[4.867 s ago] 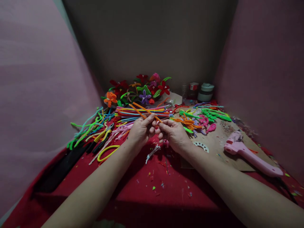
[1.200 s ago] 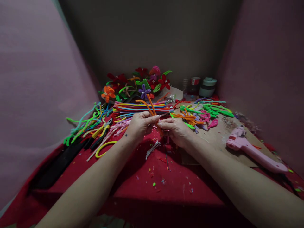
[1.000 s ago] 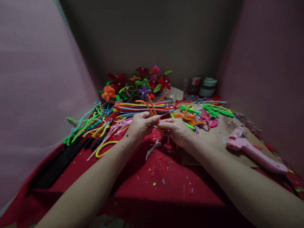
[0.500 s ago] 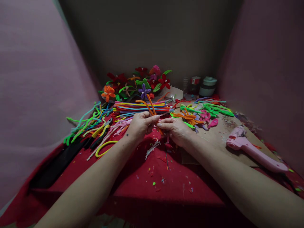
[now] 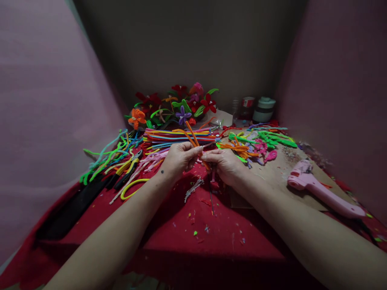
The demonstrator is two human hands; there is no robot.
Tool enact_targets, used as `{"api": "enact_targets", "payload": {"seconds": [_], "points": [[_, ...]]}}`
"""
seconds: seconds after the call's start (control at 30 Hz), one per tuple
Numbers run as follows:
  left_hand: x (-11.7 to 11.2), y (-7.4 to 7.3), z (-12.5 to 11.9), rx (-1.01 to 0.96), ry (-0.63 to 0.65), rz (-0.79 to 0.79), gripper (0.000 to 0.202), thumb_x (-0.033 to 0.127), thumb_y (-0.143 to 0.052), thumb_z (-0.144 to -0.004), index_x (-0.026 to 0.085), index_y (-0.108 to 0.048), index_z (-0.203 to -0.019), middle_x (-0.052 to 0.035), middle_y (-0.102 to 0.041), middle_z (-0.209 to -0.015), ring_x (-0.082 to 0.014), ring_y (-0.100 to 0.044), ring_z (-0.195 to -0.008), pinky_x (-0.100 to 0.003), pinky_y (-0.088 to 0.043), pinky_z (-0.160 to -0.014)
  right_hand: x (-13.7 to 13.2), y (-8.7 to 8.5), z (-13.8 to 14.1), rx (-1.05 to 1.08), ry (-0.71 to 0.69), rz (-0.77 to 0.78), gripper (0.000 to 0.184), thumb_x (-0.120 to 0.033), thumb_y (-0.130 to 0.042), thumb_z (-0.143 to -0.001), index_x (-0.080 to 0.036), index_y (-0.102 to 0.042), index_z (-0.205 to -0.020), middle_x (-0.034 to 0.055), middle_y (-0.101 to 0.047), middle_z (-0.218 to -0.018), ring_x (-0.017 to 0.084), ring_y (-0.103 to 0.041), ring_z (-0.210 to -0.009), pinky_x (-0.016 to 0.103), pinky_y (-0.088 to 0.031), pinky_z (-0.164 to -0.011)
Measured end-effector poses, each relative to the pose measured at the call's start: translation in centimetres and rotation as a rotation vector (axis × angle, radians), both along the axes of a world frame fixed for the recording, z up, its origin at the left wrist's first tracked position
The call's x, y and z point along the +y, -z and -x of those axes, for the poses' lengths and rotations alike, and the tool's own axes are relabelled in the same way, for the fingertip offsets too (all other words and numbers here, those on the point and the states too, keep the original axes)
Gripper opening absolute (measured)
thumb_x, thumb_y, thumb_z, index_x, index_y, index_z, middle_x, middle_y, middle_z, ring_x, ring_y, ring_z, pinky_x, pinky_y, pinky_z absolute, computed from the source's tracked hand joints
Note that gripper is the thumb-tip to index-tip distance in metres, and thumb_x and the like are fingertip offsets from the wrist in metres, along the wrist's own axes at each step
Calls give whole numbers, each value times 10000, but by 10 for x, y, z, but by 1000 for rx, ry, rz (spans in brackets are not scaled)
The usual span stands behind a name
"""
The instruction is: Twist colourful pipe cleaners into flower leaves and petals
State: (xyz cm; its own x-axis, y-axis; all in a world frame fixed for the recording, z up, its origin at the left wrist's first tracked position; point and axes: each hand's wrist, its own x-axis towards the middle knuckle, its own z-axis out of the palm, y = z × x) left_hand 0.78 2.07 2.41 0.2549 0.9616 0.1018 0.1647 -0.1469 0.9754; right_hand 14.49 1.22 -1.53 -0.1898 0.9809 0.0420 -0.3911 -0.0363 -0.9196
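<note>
Orange pipe cleaners (image 5: 191, 134) are pinched between my two hands above the middle of the table, their upper ends spread apart and a lower end poking out beneath. My left hand (image 5: 182, 157) has thumb and fingers closed on them. Fingertips meeting the left ones, my right hand (image 5: 225, 163) is closed on the same orange pieces. The exact spot where they cross is hidden by the fingers. Behind the hands lies a bundle of straight coloured pipe cleaners (image 5: 163, 136). Orange bent pieces (image 5: 240, 150) rest just beyond my right hand.
A pink glue gun (image 5: 323, 189) lies on cardboard (image 5: 272, 177) at the right. Pliers (image 5: 130, 167) and green pipe cleaners (image 5: 105, 157) are at the left. Pipe-cleaner flowers (image 5: 183, 116), a lidded jar (image 5: 264, 109) and a dark can (image 5: 248, 106) stand at the back. Scraps dot the red cloth (image 5: 223, 241).
The orange pipe cleaners have tilted and dipped very slightly between the fingers. Both hands keep their pinch in nearly the same place.
</note>
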Motion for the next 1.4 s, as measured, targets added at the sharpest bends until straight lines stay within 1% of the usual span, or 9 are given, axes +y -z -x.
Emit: {"api": "enact_targets", "payload": {"seconds": [0.2,0.37,0.47,0.63,0.9,1.03,1.13,1.3,1.4], "points": [[-5,-8,-1,128,-37,-60,276,313,-632,-705,140,-479,-553,71,-404,-380,-36,-328,-313,-173,-217,-331,-1,-1,0,-18,-6,-27,148,-202,-642,-594,-132,-567,-486,-27,-481,-429,68,-379,-410,250,-269,-460],[-1,-3,0,180,-23,-169,238,297,-614,-719,135,-505,-584,69,-406,-428,-36,-320,-354,-177,-233,-358,-2,-4,-1,-29,13,-11,118,-199,-629,-581,-141,-562,-503,-31,-470,-430,72,-371,-415,250,-269,-453],[3,1,3,212,12,-412,87,221,-576,-751,134,-579,-744,36,-497,-577,-65,-434,-478,-185,-351,-451,0,-5,-2,-9,29,6,100,-194,-633,-564,-143,-560,-516,-27,-483,-440,76,-377,-413,245,-261,-436],[10,-2,12,495,106,-890,138,156,-517,-810,160,-645,-864,-40,-568,-860,-131,-534,-823,-240,-429,-720,1,-7,-3,19,0,30,112,-193,-653,-531,-145,-553,-531,-41,-462,-430,71,-365,-396,232,-254,-412],[10,-13,24,755,193,-1181,154,230,-520,-827,202,-654,-758,-33,-608,-818,-156,-505,-798,-293,-382,-755,-1,-8,-4,-18,-114,-24,97,-183,-625,-556,-146,-549,-510,-44,-460,-430,65,-347,-391,234,-249,-426],[2,-18,25,861,258,-1001,158,253,-523,-802,202,-656,-732,-41,-633,-762,-171,-511,-762,-301,-355,-750,-1,-6,-4,-154,-104,-127,159,-187,-609,-589,-147,-516,-466,-43,-448,-435,62,-340,-418,242,-244,-460],[-3,-21,23,778,225,-699,139,240,-550,-741,177,-656,-677,-27,-600,-643,-144,-502,-623,-259,-353,-630,-7,-9,-1,-292,-25,-155,183,-238,-619,-612,-154,-510,-491,-47,-433,-454,68,-329,-446,246,-252,-480],[2,-19,22,276,212,140,117,242,-617,-605,136,-600,-560,3,-490,-471,-86,-394,-409,-224,-281,-438,-22,-14,6,-665,250,-519,173,-203,-548,-722,-169,-520,-555,-15,-489,-545,101,-405,-539,256,-319,-562],[7,-16,23,15,284,414,126,225,-622,-554,120,-570,-509,11,-427,-395,-69,-345,-349,-220,-263,-395,-26,-13,8,-752,415,-711,159,-146,-533,-733,-172,-515,-577,14,-530,-608,125,-460,-613,267,-346,-621]]}}
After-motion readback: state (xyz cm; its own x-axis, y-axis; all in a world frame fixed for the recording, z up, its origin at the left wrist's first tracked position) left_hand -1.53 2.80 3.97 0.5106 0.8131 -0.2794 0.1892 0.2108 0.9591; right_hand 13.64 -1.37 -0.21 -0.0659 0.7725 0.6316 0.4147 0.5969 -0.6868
